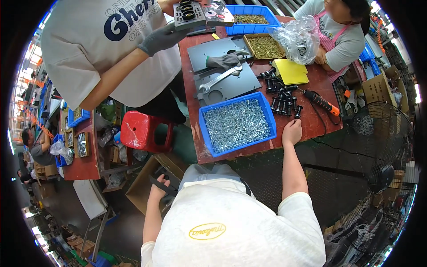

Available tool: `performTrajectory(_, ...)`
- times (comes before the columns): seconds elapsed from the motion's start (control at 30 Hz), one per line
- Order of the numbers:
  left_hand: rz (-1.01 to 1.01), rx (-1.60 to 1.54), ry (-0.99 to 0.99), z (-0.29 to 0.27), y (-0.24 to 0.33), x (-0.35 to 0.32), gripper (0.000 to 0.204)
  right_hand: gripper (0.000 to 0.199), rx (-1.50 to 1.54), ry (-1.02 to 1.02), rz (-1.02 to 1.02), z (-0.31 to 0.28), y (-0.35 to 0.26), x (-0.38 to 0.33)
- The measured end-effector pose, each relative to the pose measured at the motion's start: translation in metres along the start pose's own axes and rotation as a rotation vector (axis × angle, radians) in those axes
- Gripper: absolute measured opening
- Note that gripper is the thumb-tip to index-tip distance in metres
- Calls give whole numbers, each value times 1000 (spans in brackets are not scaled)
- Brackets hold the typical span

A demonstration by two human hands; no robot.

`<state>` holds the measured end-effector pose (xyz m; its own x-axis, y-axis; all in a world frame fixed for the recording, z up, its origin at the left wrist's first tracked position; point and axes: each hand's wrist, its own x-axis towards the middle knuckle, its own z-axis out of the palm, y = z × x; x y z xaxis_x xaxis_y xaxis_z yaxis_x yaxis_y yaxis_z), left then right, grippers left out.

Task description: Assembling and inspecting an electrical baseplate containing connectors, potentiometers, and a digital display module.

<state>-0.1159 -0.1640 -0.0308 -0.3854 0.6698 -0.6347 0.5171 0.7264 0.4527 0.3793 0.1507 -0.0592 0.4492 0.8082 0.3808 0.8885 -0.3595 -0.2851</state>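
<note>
Left hand fingers gripping a dark flat metal part over a cardboard box, right hand fingers curled loosely on the red tabletop edge, right of the blue bin of washers

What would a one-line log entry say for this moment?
left hand: grips dark metal part over cardboard box | right hand: rests on red table, beside blue bin

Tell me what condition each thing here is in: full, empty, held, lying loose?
Blue bin: on the table, filled with silvery washers.
Black bolts: standing loose in a cluster.
Spanner: lying flat on grey plates.
Power screwdriver: lying idle, cord attached.
Right hand: resting on table edge, holding nothing visible.
Left hand: gripping a dark flat part over a cardboard box.
</note>
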Motion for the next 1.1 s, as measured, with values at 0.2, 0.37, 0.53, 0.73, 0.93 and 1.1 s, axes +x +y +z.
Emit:
performTrajectory(0.2,52,125,-30,-1,43,-1,57,12,29,-3,-13,-5,0,2)
performTrajectory(0.37,180,179,-73,-2,52,29,59,12,56,26,-7,-6,1,2)
performTrajectory(0.53,138,206,-109,-4,91,39,60,12,62,21,-6,-1,4,2)
performTrajectory(0.73,148,243,-153,2,84,61,59,12,65,11,-5,-2,1,2)
performTrajectory(0.93,125,249,-131,-10,91,56,55,12,66,-15,2,-5,2,-1)
performTrajectory(1.1,120,241,-146,-11,86,66,53,12,67,-8,-3,-6,3,-2)
